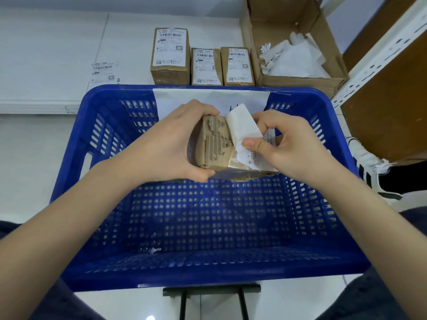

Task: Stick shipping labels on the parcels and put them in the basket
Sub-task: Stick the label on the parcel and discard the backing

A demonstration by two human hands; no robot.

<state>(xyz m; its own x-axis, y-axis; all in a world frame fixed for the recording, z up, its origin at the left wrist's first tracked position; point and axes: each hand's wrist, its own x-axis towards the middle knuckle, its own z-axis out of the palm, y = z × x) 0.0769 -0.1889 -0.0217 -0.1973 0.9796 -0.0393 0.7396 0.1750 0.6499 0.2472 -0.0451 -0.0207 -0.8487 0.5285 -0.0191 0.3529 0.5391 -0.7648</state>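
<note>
Gripping one small cardboard parcel (216, 144) above the blue basket (208, 271), both hands work at the same box. Left hand (171, 144) wraps the parcel's left end, thumb under the near edge, fingers curled over the far edge. Right hand (284, 144) pinches one white label (242, 128) between thumb and fingers; the label is partly lifted and curled up off the parcel's top, its right part lying on the box under the right hand. Torn patches of the cardboard's top layer show on the parcel between the two hands.

One basket, directly below both hands, no parcels visible in it; a scrap of white paper (153, 250) lies on its floor below the left forearm. One white sheet (184, 100) hangs over the basket's far rim, just beyond the hands.

Three labelled parcels (169, 54) stand side by side on the white floor (46, 42) beyond the basket, ahead of the hands: one taller on the left, two shorter beside it, touching or nearly so. One loose label sheet (104, 71) lies flat beyond the left hand, well apart from it. One open cardboard box (293, 38) with crumpled white paper inside sits beyond the right hand. One shoe (372, 167) is right of the right forearm.
</note>
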